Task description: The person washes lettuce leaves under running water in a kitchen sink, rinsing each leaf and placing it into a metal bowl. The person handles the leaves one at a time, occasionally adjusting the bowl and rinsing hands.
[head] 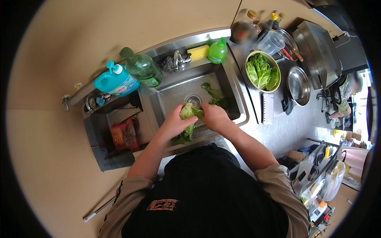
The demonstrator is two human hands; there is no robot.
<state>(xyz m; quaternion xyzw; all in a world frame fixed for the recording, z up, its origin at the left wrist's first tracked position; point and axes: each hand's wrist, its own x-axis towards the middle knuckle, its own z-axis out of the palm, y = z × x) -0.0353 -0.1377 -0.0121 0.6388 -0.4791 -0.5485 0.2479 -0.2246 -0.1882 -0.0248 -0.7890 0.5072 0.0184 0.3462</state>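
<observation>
Over the near side of a stainless-steel sink [175,93], a head of leafy lettuce [188,112] is held between both hands. My left hand [177,122] grips it with the thumb across the leaves. My right hand [216,117] has its fingers closed at the lettuce's top right; its fingertips are partly hidden. Loose green leaves [215,93] lie along the basin's right side, and the drain strainer [193,100] shows just beyond my hands. On the right-hand counter, a yellow-rimmed colander [278,78] holds more lettuce leaves [262,72].
A faucet [177,61], yellow sponge [198,53] and green soap bottle [217,53] line the sink's back edge. Large detergent bottles [117,81] stand left. A smartphone [268,108] and metal bowl [298,86] sit right. The left basin contains a red package [124,134]. A person [343,95] sits far right.
</observation>
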